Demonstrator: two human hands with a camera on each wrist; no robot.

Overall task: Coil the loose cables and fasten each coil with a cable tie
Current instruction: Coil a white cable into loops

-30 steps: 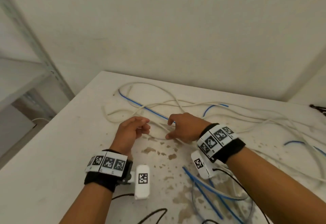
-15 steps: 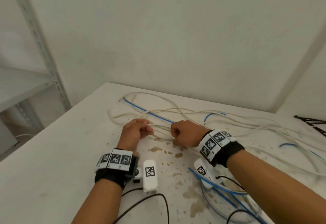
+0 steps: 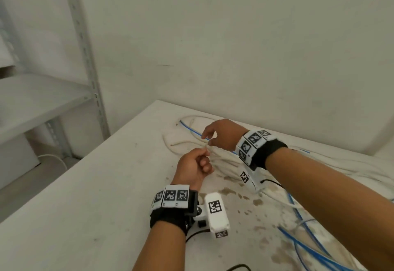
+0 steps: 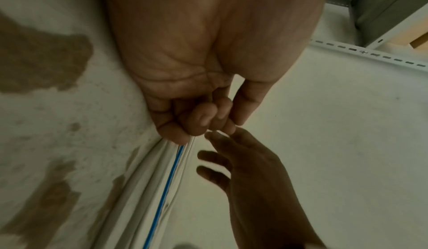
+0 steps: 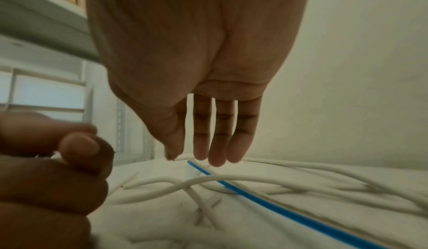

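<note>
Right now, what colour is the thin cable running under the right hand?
Blue cable, among white ones; the right wrist view shows it best.

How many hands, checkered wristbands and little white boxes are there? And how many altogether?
Hands: 2, the left hand and the right hand
Checkered wristbands: 2, the left wristband and the right wristband
White boxes: 2, the left box and the right box
Total: 6
The cables are too tangled to count; the left hand pinches a white cable.
</note>
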